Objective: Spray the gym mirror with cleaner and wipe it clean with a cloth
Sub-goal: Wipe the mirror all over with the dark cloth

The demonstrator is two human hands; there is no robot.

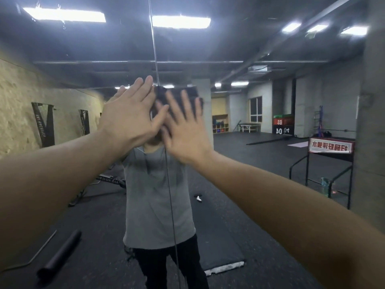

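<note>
- Step in hand: we judge this to be the wipe, not the spray. Both hands are raised against the mirror (260,49) and no bottle is in either.
- Left hand (129,113): flat, palm toward the glass, fingers straight and close together, tips pointing toward 1 o'clock. It holds nothing that we can see.
- Right hand (185,132): flat, fingers straight and slightly spread, pointing toward 12 o'clock. It is blurred.
- Cloth (179,97): a dark patch at 12 o'clock from the right hand, under its fingertips. We read it as the cloth pressed to the glass by straight fingers; we cannot tell whether the thumb pinches it.
- The two hands sit just beside each other, thumbs near or touching, on either side of the vertical seam (155,59) between mirror panels.
- Cleaner: a greenish bottle (325,185) shows in the reflection at 4 o'clock, on the floor by a stand (331,151). We cannot tell whether it is the sprayer.
- Next move, in our judgement: keep flat pressure on the cloth and sweep in overlapping passes across both panels, crossing the seam.
- Risk: the cloth may slip from under open fingers.
</note>
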